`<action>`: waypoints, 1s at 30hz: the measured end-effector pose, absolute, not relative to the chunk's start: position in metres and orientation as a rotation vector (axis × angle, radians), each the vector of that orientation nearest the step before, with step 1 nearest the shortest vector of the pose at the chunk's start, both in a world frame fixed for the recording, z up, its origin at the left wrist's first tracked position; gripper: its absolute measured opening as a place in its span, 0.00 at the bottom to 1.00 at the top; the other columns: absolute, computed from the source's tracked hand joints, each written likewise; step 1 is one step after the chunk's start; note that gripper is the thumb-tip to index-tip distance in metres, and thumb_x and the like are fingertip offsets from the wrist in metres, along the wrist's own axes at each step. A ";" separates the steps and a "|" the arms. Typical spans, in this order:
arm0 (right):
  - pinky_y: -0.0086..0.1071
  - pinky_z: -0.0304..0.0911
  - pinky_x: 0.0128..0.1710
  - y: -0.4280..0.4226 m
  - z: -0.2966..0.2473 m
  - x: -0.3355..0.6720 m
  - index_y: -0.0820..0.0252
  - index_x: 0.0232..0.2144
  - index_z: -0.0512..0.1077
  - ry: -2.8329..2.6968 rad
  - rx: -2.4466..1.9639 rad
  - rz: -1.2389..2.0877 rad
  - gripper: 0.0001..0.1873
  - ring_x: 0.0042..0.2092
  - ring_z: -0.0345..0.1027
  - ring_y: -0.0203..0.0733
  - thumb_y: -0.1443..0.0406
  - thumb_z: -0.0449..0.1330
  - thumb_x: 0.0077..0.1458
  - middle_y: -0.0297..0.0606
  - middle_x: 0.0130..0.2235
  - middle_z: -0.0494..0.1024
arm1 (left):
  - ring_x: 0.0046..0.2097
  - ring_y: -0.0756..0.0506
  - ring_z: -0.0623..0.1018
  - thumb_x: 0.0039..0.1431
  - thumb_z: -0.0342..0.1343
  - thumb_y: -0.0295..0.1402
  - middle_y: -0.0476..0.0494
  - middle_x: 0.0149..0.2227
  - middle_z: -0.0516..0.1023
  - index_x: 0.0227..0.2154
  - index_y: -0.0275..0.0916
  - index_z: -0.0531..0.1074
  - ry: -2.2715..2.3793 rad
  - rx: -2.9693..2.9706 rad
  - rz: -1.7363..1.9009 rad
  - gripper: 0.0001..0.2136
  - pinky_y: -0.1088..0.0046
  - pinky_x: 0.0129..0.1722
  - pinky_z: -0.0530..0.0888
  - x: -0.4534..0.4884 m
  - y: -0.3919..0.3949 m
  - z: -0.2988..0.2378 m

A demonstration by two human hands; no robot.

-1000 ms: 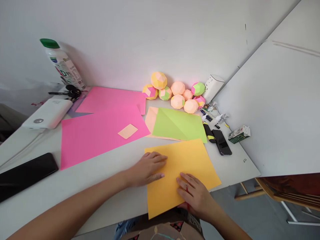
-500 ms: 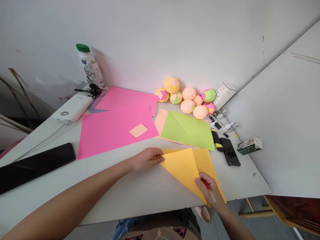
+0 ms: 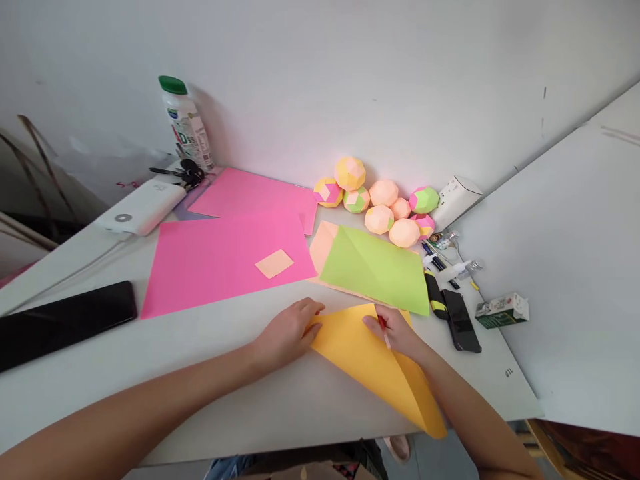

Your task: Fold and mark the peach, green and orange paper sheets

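A sheet of yellow paper [image 3: 360, 347] is folded over at the table's front, its lower right part bending past the edge. My left hand [image 3: 285, 333] pinches the sheet's left corner. At the top corner of the fold, my right hand [image 3: 400, 331] grips the paper between thumb and fingers. A slim red tool with a pale end [image 3: 384, 331] is also tucked in that hand; its exact kind does not show. Behind the yellow sheet lies green paper [image 3: 375, 267] over peach paper [image 3: 324, 241]. A small peach diamond-shaped piece [image 3: 275, 264] rests on pink paper [image 3: 215, 267].
Several faceted paper balls [image 3: 383, 193] sit by the wall, beside a white paper tube [image 3: 456, 202]. To the right are a phone [image 3: 461, 320], pens and a small carton [image 3: 503, 311]. A bottle [image 3: 187, 127], power bank [image 3: 143, 207] and black device [image 3: 70, 323] occupy the left.
My right hand has moved up and left along the yellow paper to its top corner, and the lower right part now curls. My left hand stays at the left corner.
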State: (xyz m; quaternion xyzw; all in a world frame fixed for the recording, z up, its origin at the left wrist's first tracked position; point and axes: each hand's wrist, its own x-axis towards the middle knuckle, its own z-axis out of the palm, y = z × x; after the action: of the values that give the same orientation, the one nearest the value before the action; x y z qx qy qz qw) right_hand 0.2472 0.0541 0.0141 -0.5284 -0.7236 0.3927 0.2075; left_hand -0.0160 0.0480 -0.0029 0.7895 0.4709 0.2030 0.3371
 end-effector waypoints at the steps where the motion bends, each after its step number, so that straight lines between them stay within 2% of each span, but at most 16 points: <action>1: 0.28 0.40 0.24 0.054 0.010 0.249 0.56 0.20 0.48 -1.996 -1.478 1.047 0.26 0.24 0.41 0.32 0.48 0.54 0.57 0.26 0.22 0.47 | 0.53 0.38 0.72 0.61 0.44 0.31 0.35 0.51 0.72 0.46 0.37 0.69 1.246 2.106 0.576 0.14 0.56 0.52 0.70 -0.013 0.044 -0.006; 3: 0.28 0.42 0.24 0.052 0.003 0.254 0.56 0.20 0.49 -1.942 -1.494 0.986 0.25 0.24 0.42 0.32 0.50 0.55 0.57 0.26 0.22 0.47 | 0.58 0.35 0.67 0.61 0.45 0.29 0.34 0.55 0.70 0.45 0.37 0.70 1.210 2.364 0.720 0.13 0.50 0.56 0.66 -0.007 0.034 -0.013; 6: 0.28 0.43 0.23 0.047 -0.005 0.258 0.56 0.21 0.52 -1.874 -1.523 0.999 0.22 0.23 0.43 0.31 0.52 0.56 0.56 0.25 0.21 0.49 | 0.62 0.35 0.62 0.62 0.48 0.30 0.36 0.58 0.68 0.50 0.36 0.69 0.976 2.792 0.872 0.15 0.51 0.60 0.62 0.002 0.015 -0.022; 9: 0.28 0.47 0.22 0.045 -0.008 0.260 0.56 0.22 0.57 -1.832 -1.532 1.030 0.18 0.23 0.47 0.32 0.53 0.57 0.54 0.26 0.21 0.53 | 0.63 0.33 0.62 0.61 0.51 0.37 0.35 0.61 0.65 0.56 0.35 0.65 0.900 2.877 0.695 0.21 0.52 0.61 0.62 0.005 0.003 -0.027; 12: 0.28 0.51 0.22 0.045 -0.010 0.260 0.56 0.27 0.63 -1.780 -1.524 1.023 0.13 0.23 0.50 0.32 0.55 0.57 0.56 0.27 0.22 0.57 | 0.64 0.30 0.59 0.58 0.54 0.38 0.32 0.64 0.59 0.59 0.34 0.61 0.860 2.850 0.465 0.27 0.49 0.60 0.61 0.004 0.002 -0.027; 15: 0.28 0.52 0.21 0.044 -0.008 0.258 0.57 0.29 0.66 -1.802 -1.569 0.870 0.11 0.22 0.50 0.32 0.57 0.55 0.58 0.26 0.20 0.56 | 0.66 0.32 0.55 0.59 0.53 0.40 0.33 0.66 0.53 0.62 0.35 0.56 0.805 2.793 0.369 0.30 0.49 0.62 0.58 0.000 0.005 -0.027; 17: 0.28 0.54 0.21 0.042 -0.007 0.258 0.57 0.32 0.69 -1.875 -1.601 0.748 0.10 0.21 0.53 0.32 0.58 0.54 0.59 0.27 0.21 0.58 | 0.66 0.32 0.54 0.60 0.52 0.42 0.33 0.67 0.52 0.63 0.35 0.54 0.799 2.763 0.340 0.31 0.50 0.62 0.57 -0.002 0.006 -0.027; 20: 0.29 0.58 0.22 0.040 -0.007 0.258 0.56 0.43 0.71 -1.994 -1.590 0.604 0.11 0.21 0.57 0.33 0.60 0.54 0.59 0.29 0.22 0.64 | 0.65 0.32 0.56 0.61 0.51 0.45 0.33 0.66 0.53 0.63 0.35 0.54 0.843 2.745 0.302 0.31 0.49 0.62 0.56 -0.004 0.005 -0.026; 22: 0.29 0.60 0.22 0.039 -0.009 0.258 0.56 0.46 0.70 -2.040 -1.573 0.550 0.13 0.21 0.59 0.34 0.62 0.54 0.60 0.30 0.23 0.65 | 0.65 0.31 0.57 0.61 0.50 0.48 0.32 0.66 0.54 0.62 0.35 0.56 0.891 2.746 0.295 0.31 0.48 0.62 0.56 -0.005 0.004 -0.025; 27: 0.28 0.60 0.20 0.039 -0.011 0.260 0.55 0.50 0.68 -2.097 -1.542 0.529 0.16 0.20 0.58 0.32 0.65 0.54 0.59 0.28 0.23 0.63 | 0.64 0.29 0.59 0.61 0.48 0.51 0.32 0.65 0.57 0.61 0.35 0.58 0.975 2.752 0.293 0.32 0.48 0.61 0.55 -0.007 0.004 -0.021; 30: 0.28 0.59 0.19 0.041 -0.008 0.261 0.55 0.49 0.67 -2.133 -1.539 0.541 0.15 0.19 0.58 0.32 0.65 0.54 0.59 0.28 0.22 0.62 | 0.63 0.28 0.61 0.60 0.47 0.53 0.31 0.64 0.58 0.60 0.35 0.60 1.025 2.735 0.271 0.32 0.44 0.59 0.56 -0.007 0.004 -0.020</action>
State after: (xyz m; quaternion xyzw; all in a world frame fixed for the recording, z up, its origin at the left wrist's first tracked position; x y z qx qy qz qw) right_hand 0.2612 0.0405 -0.0083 -0.5582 -0.7738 0.1961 0.2261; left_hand -0.0069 0.0035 -0.0195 0.9273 0.3476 0.0918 0.1042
